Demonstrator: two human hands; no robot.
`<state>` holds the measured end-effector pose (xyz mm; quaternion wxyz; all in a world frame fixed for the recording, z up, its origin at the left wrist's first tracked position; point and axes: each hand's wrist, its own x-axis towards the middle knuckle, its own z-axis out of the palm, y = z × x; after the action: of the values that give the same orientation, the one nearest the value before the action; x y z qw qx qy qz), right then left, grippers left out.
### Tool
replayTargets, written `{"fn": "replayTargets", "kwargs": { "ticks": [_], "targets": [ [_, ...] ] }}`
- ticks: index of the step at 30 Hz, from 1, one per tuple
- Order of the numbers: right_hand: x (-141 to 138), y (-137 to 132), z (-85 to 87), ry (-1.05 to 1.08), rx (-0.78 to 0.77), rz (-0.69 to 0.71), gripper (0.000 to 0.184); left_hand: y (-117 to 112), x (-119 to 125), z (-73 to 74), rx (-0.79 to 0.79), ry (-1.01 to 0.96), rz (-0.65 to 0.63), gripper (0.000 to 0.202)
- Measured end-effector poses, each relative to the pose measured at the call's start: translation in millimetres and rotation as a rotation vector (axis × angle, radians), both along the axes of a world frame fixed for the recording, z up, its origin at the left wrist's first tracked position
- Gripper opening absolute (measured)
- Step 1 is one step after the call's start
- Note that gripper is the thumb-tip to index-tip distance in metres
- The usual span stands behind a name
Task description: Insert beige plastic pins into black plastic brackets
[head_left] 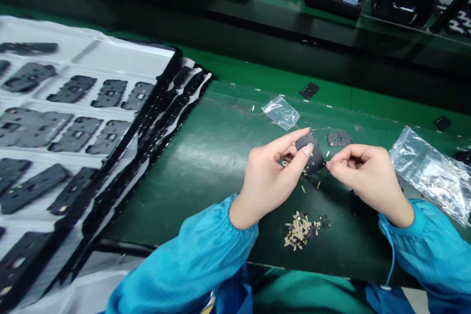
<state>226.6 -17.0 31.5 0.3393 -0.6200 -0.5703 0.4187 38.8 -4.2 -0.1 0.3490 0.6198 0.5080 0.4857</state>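
Between thumb and fingers, my left hand (274,171) grips a flat black plastic plate (313,161) with small holes, held tilted above the green mat. My right hand (362,171) is pinched closed at the plate's right edge; whatever its fingertips hold is too small to make out. Below the hands lies a pile of small beige and black strips (300,230). A few loose strips (318,185) are scattered under the plate. Another black plate (339,139) rests on the mat just behind my right hand.
Stacked trays (91,64) of black plates cover the left side. A small clear bag (281,113) lies behind my left hand, and a larger bag of small parts (434,176) at the right. Single black plates (309,90) lie farther back, below a dark ledge (235,34).
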Motion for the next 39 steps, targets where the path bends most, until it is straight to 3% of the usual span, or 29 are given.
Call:
{"fn": "replayTargets", "kwargs": {
  "ticks": [8,16,25,32,39],
  "targets": [
    [-0.1,0.8,-0.3,-0.005,-0.043,0.01,0.007,-0.6,-1.5,-5.7,0.094,0.061,-0.021,0.031],
    [-0.1,2.3,1.6,0.012,-0.081,0.006,0.007,-2.9,0.1,-1.9,0.124,0.062,-0.02,0.031],
    [-1.2,-1.6,1.8,-0.128,0.012,0.022,0.01,-4.7,1.1,-2.1,0.171,0.087,-0.015,0.031],
    [-0.8,-0.9,2.6,-0.104,-0.03,0.03,0.01,-6.0,2.6,0.1,0.173,0.09,-0.026,0.031],
    [-1.8,-3.5,-1.2,-0.207,0.106,0.044,0.01,-6.0,2.0,-1.6,0.187,0.089,-0.01,0.031]
  ]
}}
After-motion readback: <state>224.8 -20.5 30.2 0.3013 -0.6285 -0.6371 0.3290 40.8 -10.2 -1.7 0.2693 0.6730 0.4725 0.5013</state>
